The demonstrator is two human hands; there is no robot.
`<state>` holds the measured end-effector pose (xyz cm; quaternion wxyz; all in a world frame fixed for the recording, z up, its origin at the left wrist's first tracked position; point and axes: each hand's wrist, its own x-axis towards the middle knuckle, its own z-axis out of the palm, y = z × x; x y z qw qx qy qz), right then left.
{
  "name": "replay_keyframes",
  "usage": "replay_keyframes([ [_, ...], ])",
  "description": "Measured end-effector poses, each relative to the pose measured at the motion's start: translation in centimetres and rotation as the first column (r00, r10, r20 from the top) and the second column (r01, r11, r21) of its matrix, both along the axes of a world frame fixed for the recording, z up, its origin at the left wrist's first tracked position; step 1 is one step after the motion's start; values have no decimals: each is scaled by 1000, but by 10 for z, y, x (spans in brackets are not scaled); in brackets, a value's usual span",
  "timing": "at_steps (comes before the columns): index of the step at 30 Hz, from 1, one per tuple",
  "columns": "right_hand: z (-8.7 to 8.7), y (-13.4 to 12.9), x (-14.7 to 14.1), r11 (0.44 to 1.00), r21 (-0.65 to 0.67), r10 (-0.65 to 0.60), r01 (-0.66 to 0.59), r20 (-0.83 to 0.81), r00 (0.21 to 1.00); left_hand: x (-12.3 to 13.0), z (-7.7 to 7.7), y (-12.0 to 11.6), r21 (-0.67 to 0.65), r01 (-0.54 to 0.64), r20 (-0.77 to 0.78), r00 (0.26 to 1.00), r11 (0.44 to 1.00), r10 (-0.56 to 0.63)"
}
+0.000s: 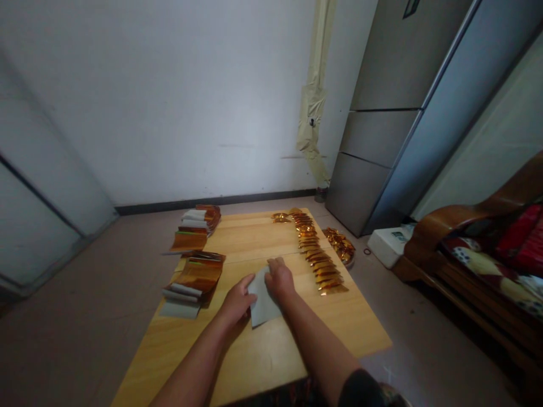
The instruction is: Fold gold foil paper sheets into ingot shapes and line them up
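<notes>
A pale grey sheet of paper (263, 308) lies on the wooden table (250, 362) between my two hands. My left hand (238, 298) holds its left edge, with the thumb over the paper and the index finger along its upper left side. At the upper right edge, the curled fingers of my right hand (280, 278) grip the sheet. Stacks of gold-brown foil paper with grey backs (199, 274) are fanned out along the table's left side. Down the right side runs an overlapping row of folded gold foil pieces (314, 249).
A round container heaped with gold foil pieces (339, 246) stands beyond the table's right edge. Farther right are a grey refrigerator (373, 135), a white box (387, 246) and a carved wooden seat (441, 265) with cushions. A white wall (190, 113) rises behind the table.
</notes>
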<state>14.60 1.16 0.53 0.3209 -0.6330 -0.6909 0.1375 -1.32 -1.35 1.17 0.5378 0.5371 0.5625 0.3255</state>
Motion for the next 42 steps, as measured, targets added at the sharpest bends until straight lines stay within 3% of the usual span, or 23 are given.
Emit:
replay_keyframes([
  [4, -10, 1, 4, 983, 160, 127, -93, -213, 969, -2, 13, -1, 72, -63, 103, 993, 995, 55],
  [7, -13, 1, 5, 960, 248, 201, -130, -286, 937, 0, 19, 2, 107, -138, 113, 986, 985, 126],
  [14, -7, -5, 4, 946, 234, 284, -226, -259, 923, -2, 26, 2, 41, -100, 369, 926, 994, 78],
  [20, -10, -3, 5, 941, 247, 292, -230, -257, 921, -10, 27, 8, -120, -62, 445, 889, 991, 110],
  [25, -10, -3, 5, 943, 219, 294, -250, -198, 935, -13, 17, 13, -92, 43, 325, 946, 995, -11],
  [28, -10, -2, 5, 970, 204, 169, -131, -185, 968, -9, 9, 11, 83, 26, 128, 991, 996, -36],
  [32, -8, -2, 5, 976, 216, 53, -16, -162, 985, 1, -3, 6, 379, 2, -152, 987, 925, 60],
  [37, 2, -11, 2, 932, 312, 205, -183, -38, 978, 7, -18, 1, 524, 87, -326, 940, 847, 105],
  [42, 11, -22, -3, 918, 225, 293, -326, 168, 941, 8, -18, -4, 599, 172, -479, 859, 782, 178],
])
